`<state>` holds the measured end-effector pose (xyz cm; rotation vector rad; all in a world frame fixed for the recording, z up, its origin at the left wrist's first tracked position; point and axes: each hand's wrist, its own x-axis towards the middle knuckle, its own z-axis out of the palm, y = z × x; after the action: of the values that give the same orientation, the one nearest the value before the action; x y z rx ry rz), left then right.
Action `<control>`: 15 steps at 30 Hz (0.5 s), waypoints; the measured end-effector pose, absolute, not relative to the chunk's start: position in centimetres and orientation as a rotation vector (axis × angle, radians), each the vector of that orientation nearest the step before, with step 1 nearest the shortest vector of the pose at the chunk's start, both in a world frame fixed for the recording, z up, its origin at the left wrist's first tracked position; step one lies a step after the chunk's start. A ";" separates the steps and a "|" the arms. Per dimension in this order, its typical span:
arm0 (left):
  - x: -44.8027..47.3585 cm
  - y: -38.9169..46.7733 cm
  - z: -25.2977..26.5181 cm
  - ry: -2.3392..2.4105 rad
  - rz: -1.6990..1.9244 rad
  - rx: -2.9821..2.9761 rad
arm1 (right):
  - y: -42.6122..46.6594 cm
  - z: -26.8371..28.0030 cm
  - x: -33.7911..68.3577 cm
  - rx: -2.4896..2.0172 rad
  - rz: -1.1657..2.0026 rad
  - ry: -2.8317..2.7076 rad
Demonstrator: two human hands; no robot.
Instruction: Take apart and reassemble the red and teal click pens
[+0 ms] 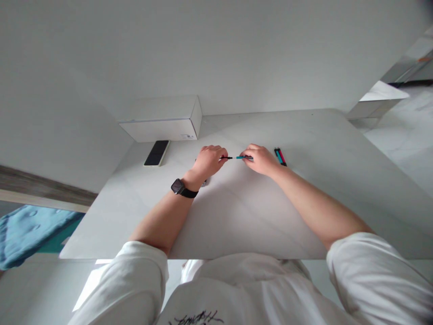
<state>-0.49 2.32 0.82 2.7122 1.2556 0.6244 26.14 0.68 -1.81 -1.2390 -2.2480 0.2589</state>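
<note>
My left hand (210, 160) is closed, thumb and fingers pinching a slim black pen piece (230, 158) that points right. Facing it, my right hand (260, 159) grips a teal pen barrel (239, 157) pointing left. A thin pale length, perhaps a refill, spans the short gap between the two pieces. Both hands are just above or on the white table (237, 216); I cannot tell which. To the right of my right hand lie a teal pen (278, 155) and a red pen (282, 155), side by side. Small items (204, 183) show partly from under my left wrist, too hidden to name.
A long white box (162, 130) stands against the wall at the back left. In front of it lies a phone (157, 153), screen dark. A blue cushion (30, 230) is beyond the table's left edge. The table's front edge runs close to my body.
</note>
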 end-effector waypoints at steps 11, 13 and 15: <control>0.1 1.9 0.9 1.208 0.601 2.688 | 0.3 -1.6 25.7 -1.201 0.308 -2.264; 0.1 1.9 0.9 1.204 0.611 2.687 | 0.2 -1.5 25.6 -1.200 0.295 -2.271; 0.1 1.9 0.8 1.197 0.612 2.710 | 0.2 -1.5 25.6 -1.199 0.282 -2.273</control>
<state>0.07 1.87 0.82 2.7095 1.1970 0.6124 25.62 0.17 -1.48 -1.1990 -2.2731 0.2820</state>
